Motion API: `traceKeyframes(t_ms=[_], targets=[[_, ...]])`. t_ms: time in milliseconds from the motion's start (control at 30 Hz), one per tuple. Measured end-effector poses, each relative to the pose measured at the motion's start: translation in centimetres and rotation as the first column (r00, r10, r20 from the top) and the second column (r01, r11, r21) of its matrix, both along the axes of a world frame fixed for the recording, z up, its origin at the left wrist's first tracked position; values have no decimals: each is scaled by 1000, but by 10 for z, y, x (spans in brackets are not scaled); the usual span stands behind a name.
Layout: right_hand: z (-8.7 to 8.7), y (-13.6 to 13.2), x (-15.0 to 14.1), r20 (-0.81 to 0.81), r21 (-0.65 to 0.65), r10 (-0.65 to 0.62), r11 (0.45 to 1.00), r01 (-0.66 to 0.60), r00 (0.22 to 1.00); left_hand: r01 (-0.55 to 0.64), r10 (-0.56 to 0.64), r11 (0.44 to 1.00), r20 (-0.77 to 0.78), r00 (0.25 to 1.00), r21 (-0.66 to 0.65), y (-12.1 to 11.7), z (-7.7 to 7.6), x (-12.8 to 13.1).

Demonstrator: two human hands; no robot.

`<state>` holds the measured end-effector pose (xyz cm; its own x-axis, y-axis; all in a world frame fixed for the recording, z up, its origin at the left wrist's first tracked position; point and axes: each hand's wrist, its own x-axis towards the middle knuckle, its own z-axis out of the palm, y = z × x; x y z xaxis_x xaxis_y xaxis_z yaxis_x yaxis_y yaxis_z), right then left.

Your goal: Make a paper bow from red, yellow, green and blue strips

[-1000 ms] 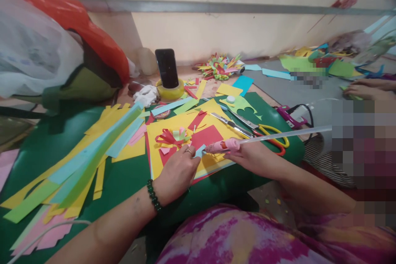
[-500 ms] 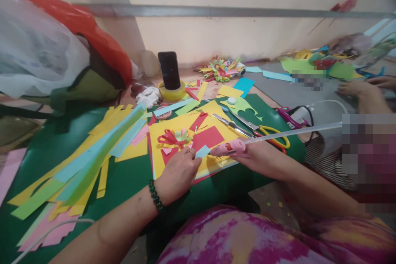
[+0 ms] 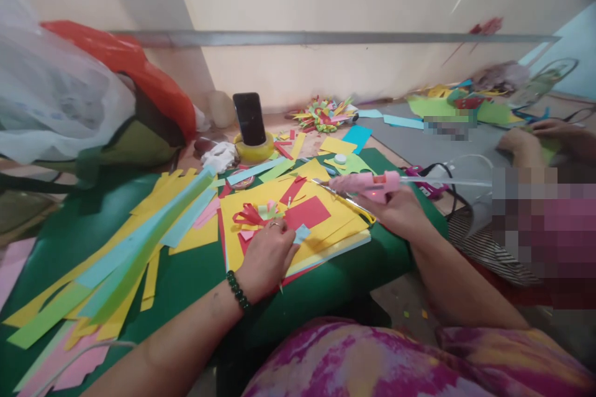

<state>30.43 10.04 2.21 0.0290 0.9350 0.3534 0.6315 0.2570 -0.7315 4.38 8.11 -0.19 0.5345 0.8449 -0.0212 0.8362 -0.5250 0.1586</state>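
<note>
Left hand [image 3: 266, 255] rests on the yellow paper sheet [image 3: 326, 223], fingers pinching a small light-blue paper scrap [image 3: 302, 234] near the red square [image 3: 307, 212]. Right hand [image 3: 399, 214] grips a pink glue gun [image 3: 365, 184], raised above the sheet's far right edge, nozzle pointing left. A paper flower [image 3: 258, 213] lies just left of the square.

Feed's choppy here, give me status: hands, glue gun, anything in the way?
Right hand grips pink glue gun, raised off the paper. Left hand pinches small blue paper piece on yellow sheet. Nothing between them.
</note>
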Motion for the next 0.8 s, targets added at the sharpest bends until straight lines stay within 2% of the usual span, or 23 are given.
traceKeyframes(t_ms=[67, 133, 233, 300, 433, 500, 633, 800], targets=[[0, 21, 13, -6, 41, -194, 980, 194, 981, -52, 50, 998, -41, 998, -27, -1, 1, 3], [3, 45, 26, 99, 5, -375, 926, 377, 922, -96, 92, 994, -82, 992, -45, -3, 2, 5], [9, 78, 41, 334, -108, -469, 842, 528, 817, -130, 122, 990, -123, 985, -62, -6, 4, 7], [9, 95, 47, 425, -166, -420, 835, 525, 802, -144, 132, 987, -136, 982, -79, -7, 5, 6], [-2, 114, 55, 507, -223, -252, 885, 408, 824, -169, 151, 978, -145, 978, -119, -7, 9, 5], [-9, 118, 58, 533, -238, -224, 886, 398, 816, -171, 153, 976, -135, 979, -135, -6, 10, 5], [-19, 121, 63, 564, -307, -194, 853, 422, 803, -171, 153, 974, -122, 981, -152, -6, 10, 4], [-12, 107, 71, 602, -381, -104, 834, 399, 792, -173, 157, 973, -115, 981, -152, -7, 9, 2]])
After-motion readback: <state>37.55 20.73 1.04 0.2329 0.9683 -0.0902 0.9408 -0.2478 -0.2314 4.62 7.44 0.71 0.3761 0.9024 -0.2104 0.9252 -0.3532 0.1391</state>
